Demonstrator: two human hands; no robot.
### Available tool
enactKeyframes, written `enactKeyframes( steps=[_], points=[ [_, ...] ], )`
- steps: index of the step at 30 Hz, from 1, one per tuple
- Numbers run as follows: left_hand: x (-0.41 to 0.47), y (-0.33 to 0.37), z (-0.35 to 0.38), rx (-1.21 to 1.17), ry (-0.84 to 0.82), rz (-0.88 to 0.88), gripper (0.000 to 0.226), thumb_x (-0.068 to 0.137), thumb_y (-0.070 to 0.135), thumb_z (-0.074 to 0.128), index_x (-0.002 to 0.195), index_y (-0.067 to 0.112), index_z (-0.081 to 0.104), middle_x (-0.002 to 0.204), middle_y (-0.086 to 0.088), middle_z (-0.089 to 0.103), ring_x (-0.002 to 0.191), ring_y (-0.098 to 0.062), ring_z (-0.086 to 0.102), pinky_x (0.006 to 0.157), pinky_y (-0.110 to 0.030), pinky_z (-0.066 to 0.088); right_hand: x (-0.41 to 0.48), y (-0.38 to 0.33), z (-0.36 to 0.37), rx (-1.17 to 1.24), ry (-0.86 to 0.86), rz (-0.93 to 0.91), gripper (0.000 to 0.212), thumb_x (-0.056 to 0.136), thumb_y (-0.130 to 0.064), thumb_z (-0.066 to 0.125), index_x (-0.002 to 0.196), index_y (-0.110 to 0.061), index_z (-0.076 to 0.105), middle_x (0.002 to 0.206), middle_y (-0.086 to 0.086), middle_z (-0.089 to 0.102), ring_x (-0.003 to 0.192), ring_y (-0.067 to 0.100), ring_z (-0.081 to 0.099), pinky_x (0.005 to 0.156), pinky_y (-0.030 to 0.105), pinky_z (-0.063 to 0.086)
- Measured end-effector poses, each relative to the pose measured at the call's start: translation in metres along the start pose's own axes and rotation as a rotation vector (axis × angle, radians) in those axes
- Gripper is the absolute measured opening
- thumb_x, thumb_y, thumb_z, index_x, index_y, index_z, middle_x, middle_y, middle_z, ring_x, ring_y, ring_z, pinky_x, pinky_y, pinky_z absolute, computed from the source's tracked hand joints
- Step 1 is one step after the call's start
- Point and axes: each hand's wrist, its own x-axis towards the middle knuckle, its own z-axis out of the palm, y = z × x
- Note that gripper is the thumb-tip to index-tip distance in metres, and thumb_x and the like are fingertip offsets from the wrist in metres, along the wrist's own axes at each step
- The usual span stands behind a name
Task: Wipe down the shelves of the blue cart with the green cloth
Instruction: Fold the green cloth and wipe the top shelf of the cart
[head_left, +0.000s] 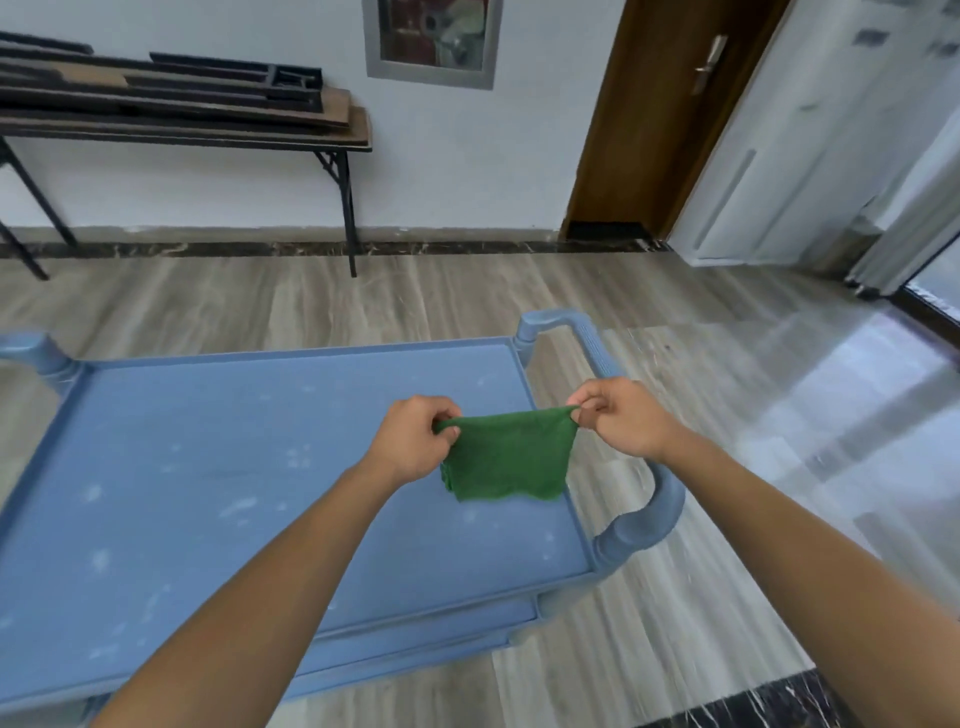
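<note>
The blue cart (182, 467) stands in front of me, its top shelf flat and marked with pale dusty smudges. A green cloth (511, 460) hangs stretched between my hands over the shelf's right end, its lower edge resting on or just above the surface. My left hand (415, 439) pinches the cloth's upper left corner. My right hand (621, 415) pinches the upper right corner, above the cart's right handle (644, 519). The edge of a lower shelf (415, 642) shows under the front rim.
A folding table (208, 132) stacked with dark boards stands against the far wall. A brown door (670, 114) and a white cabinet (810, 145) are at the back right. Wood-look floor surrounds the cart.
</note>
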Motion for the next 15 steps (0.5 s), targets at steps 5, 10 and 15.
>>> enactKeyframes(
  steps=[5, 10, 15],
  points=[
    [-0.016, -0.007, 0.041, 0.097, 0.095, -0.081, 0.018, 0.082, 0.004, 0.066, 0.094, 0.016, 0.074, 0.089, -0.003, 0.074, 0.086, -0.025, 0.065, 0.076, -0.029, 0.048, 0.005, 0.035, 0.016, -0.107, -0.08, -0.109, 0.017, 0.091, -0.009, 0.062, 0.097, -0.019, 0.076, 0.085, -0.005, 0.074, 0.083, 0.012, 0.068, 0.087, 0.03, 0.051],
    [-0.062, -0.033, 0.096, 0.286, -0.127, -0.223, 0.025, 0.089, 0.009, 0.06, 0.108, 0.015, 0.075, 0.113, -0.008, 0.071, 0.107, -0.03, 0.064, 0.091, -0.036, 0.05, -0.022, 0.061, 0.067, -0.563, -0.346, -0.161, 0.029, 0.088, -0.009, 0.055, 0.109, -0.016, 0.073, 0.11, 0.011, 0.073, 0.106, 0.031, 0.066, 0.089, 0.035, 0.052],
    [-0.106, -0.054, 0.136, 0.411, -0.242, -0.318, 0.025, 0.092, 0.015, 0.051, 0.104, 0.017, 0.073, 0.11, -0.007, 0.068, 0.105, -0.031, 0.062, 0.077, -0.033, 0.049, -0.051, 0.064, 0.128, -0.726, -0.512, -0.14, 0.015, 0.091, -0.016, 0.055, 0.097, -0.008, 0.066, 0.097, 0.015, 0.065, 0.091, 0.033, 0.066, 0.07, 0.036, 0.048]
  ],
)
